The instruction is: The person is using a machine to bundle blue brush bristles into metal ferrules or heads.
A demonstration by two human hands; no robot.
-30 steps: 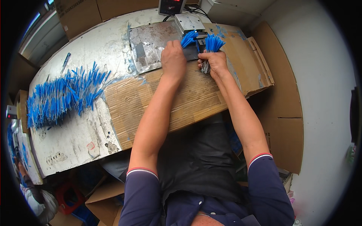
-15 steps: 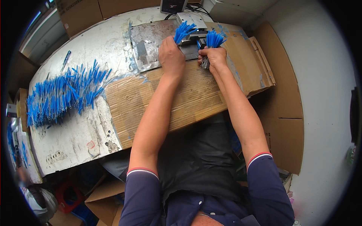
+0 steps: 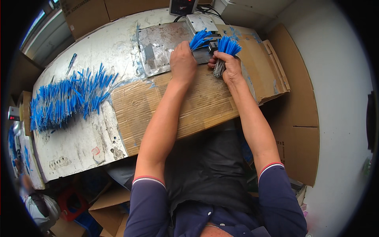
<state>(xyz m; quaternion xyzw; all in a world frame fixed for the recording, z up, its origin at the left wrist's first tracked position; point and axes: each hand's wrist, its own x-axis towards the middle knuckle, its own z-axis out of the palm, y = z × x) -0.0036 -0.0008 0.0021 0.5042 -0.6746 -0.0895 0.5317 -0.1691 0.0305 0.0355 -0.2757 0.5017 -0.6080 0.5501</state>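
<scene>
My left hand [image 3: 183, 63] is closed round a bunch of thin wire-stemmed brushes [image 3: 200, 38], whose blue ends fan out past the fingers to the upper right. Their lower ends are hidden in the palm. A second, denser bunch of the same brushes [image 3: 229, 46] is gripped in my right hand [image 3: 232, 66], blue ends up and grey wire stems hanging below the fingers. Just beyond both hands are a small black block [image 3: 213, 47] and a metal box [image 3: 201, 24], partly covered by the left bunch.
A large heap of blue brushes [image 3: 67, 98] lies on the worn white table [image 3: 79, 146] at left, with a pen [image 3: 72, 63] behind it. Cardboard [image 3: 154, 108] covers the near edge, a metal plate [image 3: 158, 49] lies behind. A dark display box [image 3: 182, 7] stands at the back.
My right hand has drawn back slightly toward me and to the right, with its bunch, away from the black block. My left hand and its bunch have shifted slightly right.
</scene>
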